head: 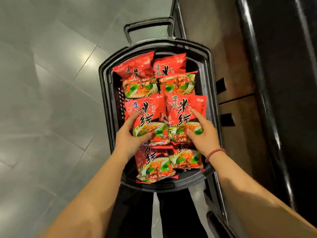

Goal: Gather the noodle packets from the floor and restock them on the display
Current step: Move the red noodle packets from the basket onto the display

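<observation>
Head view, basket: black plastic basket with slotted walls stands on the grey glossy tiled floor, its handle at 12 o'clock.
Noodle packets: red crinkly foil pillows in two columns fill the basket.
Left grip: left grip is clamped on the middle-left packet, thumb across its face, forefinger stretched up it.
Right grip: right grip is likewise clamped on the middle-right packet; a beaded bracelet circles the wrist.
Display: dark, smooth-fronted display rises at 3 o'clock, touching or just beside the basket.
Doing it well: probably lift both packets together; pinch the puffy body, not the slick seam, so neither slides or drags its neighbours.
</observation>
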A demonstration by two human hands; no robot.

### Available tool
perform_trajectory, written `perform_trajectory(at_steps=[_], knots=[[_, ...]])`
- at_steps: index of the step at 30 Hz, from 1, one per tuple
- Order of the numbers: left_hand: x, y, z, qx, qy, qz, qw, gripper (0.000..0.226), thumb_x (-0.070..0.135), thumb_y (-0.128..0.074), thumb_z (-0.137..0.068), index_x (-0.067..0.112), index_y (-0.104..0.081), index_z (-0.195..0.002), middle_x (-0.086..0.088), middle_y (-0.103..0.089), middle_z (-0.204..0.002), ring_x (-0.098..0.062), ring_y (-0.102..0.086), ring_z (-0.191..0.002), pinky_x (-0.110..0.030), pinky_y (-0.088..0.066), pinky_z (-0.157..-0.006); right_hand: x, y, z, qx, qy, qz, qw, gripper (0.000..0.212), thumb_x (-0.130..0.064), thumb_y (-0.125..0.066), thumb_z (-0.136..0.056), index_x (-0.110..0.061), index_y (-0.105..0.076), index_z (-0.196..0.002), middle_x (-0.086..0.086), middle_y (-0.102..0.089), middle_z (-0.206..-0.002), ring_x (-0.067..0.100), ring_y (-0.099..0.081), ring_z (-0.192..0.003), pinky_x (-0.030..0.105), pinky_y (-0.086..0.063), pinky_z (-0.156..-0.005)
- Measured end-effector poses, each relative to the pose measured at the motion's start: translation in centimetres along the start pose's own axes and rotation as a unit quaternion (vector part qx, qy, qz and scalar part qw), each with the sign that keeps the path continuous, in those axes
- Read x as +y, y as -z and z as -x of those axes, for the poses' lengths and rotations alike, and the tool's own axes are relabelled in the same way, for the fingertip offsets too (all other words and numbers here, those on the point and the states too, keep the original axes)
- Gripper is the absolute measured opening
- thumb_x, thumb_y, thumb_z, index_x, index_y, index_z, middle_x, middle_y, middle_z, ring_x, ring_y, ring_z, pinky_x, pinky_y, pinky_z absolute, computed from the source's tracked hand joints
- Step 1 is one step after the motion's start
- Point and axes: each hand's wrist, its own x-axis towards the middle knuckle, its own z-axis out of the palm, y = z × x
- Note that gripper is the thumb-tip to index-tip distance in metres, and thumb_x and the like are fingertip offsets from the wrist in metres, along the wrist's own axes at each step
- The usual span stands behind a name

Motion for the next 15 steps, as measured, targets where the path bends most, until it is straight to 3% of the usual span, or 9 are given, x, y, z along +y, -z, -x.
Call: perform_trajectory(at_steps=[3,8,11,15], knots=[[3.3,2.0,2.7,-0.019,-0.029,-0.002,0.999,0.08,0.006,-0.086,-0.068,0.051,-0.054,-0.127,0.01,-0.059,-0.132,-0.016,-0.058,-0.12,-0.047,-0.049,-0.101,-4.1,1.9,3.8,0.036,0.015,-0.032,0.999,0.072,0.001,-0.069,-0.081,-0.04,-0.047,-0.137,-0.009,-0.052,-0.129,-0.012,-0.041,-0.108,-0.007,-0.027,-0.085],[11.6,6.4,9.6,-0.071,-0.091,-0.025,0.993,0.083,0.002,-0.087,-0.066,0.055,-0.056,-0.122,0.019,-0.064,-0.122,-0.011,-0.063,-0.112,-0.046,-0.052,-0.097,-12.1,5.5,12.5,0.098,0.059,-0.082,0.99,0.074,0.005,-0.071,-0.078,-0.044,-0.047,-0.128,-0.03,-0.047,-0.128,-0.021,-0.039,-0.114,0.006,-0.032,-0.098],[16.9,8.6,13.2,-0.111,-0.121,-0.043,0.986,0.084,0.018,-0.09,-0.056,0.055,-0.056,-0.123,0.018,-0.066,-0.117,-0.01,-0.067,-0.105,-0.045,-0.054,-0.093,-16.2,7.5,17.6,0.14,0.042,-0.136,0.98,0.074,0.004,-0.071,-0.079,-0.049,-0.049,-0.127,-0.021,-0.052,-0.128,-0.017,-0.043,-0.116,0.021,-0.036,-0.105],[23.9,9.4,17.0,-0.16,-0.173,-0.059,0.97,0.083,0.034,-0.084,-0.049,0.057,-0.055,-0.123,0.014,-0.066,-0.12,-0.01,-0.066,-0.106,-0.042,-0.054,-0.094,-20.7,9.9,23.7,0.226,0.055,-0.159,0.959,0.076,0.003,-0.07,-0.079,-0.05,-0.047,-0.128,-0.009,-0.053,-0.125,-0.016,-0.046,-0.111,0.002,-0.033,-0.092]])
